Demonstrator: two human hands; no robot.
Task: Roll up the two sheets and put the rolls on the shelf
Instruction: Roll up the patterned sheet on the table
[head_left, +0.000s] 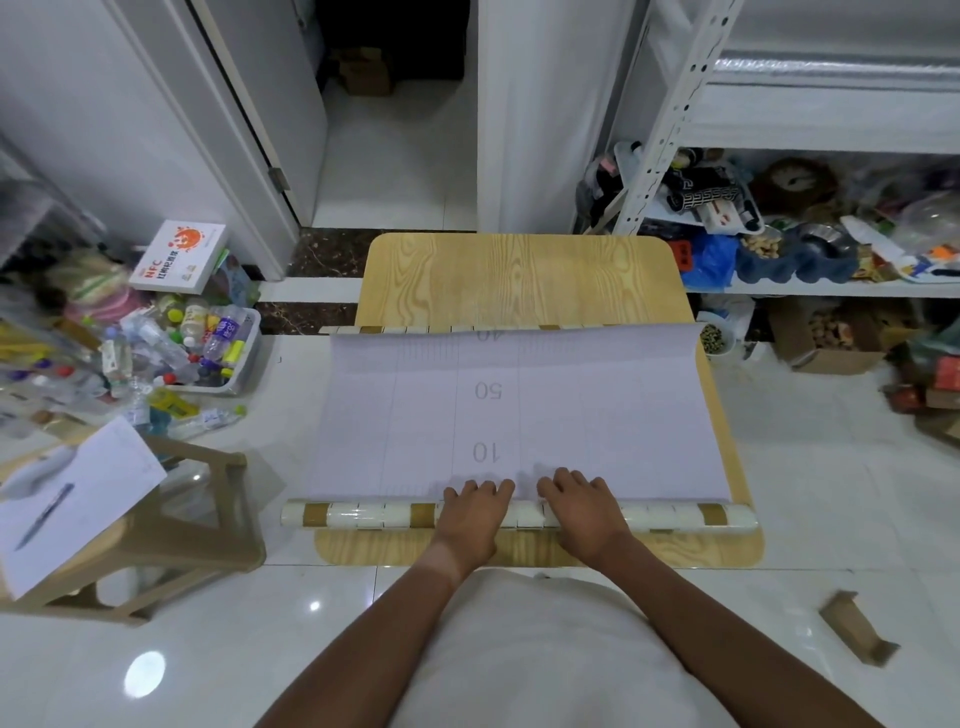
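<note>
A pale lilac sheet (519, 405) with printed grid lines and numbers lies backside up across the wooden table (519, 275). Its near end is wound into a roll (363, 515) showing a white and tan tile pattern. My left hand (475, 512) and my right hand (582, 512) rest side by side, palms down, on the middle of that roll, fingers reaching onto the flat sheet. The far edge of the sheet (467, 329) curls up and shows the same tile pattern. A white metal shelf (810, 288) stands at the right, its lower level crowded. I see only one sheet.
A tan plastic stool (171, 525) with a paper and pen (67, 499) stands at the left. Behind it is a bin of bottles (208, 348) and a white box (179, 257). A cardboard piece (857, 634) lies on the tiled floor at the right. An open doorway (395, 130) is ahead.
</note>
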